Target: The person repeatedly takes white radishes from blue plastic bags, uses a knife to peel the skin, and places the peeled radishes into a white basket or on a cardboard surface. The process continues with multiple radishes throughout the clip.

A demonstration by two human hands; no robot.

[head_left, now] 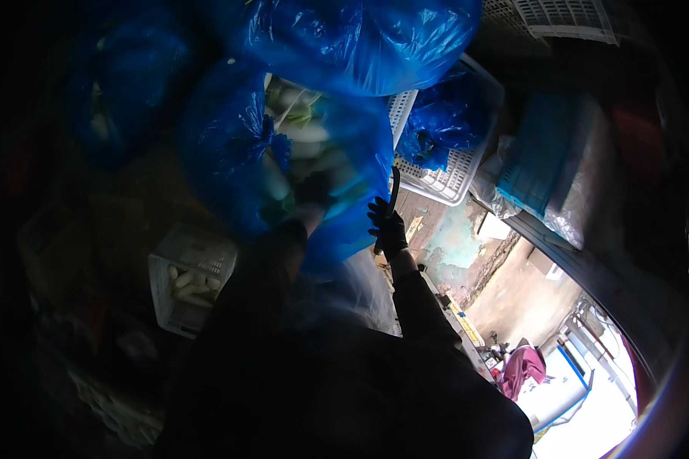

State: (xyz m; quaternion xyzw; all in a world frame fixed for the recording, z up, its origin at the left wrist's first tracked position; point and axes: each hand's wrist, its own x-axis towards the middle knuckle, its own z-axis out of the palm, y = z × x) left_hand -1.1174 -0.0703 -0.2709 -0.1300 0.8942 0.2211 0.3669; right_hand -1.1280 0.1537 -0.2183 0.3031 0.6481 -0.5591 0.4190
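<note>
A large blue plastic bag (226, 164) stands in front of me, torn or open at its middle. Inside lie pale vegetables with green tops (308, 131) that look like white radishes; they are partly blurred. My left hand (315, 191), in a dark glove, reaches into this opening among them. Shadow and blur hide its fingers. Just right of the bag is my right hand (389, 228) in a black glove. It holds a slim, dark, curved knife-like tool (395, 190) pointing away from me, with several fingers spread toward the bag.
More full blue bags (344, 38) crowd the far side. A white slatted crate (455, 180) holding blue plastic (452, 115) stands at the right. Lower left, a pale crate (164, 294) holds several whitish elongated vegetables (193, 287). A turquoise crate (536, 164) sits farther right.
</note>
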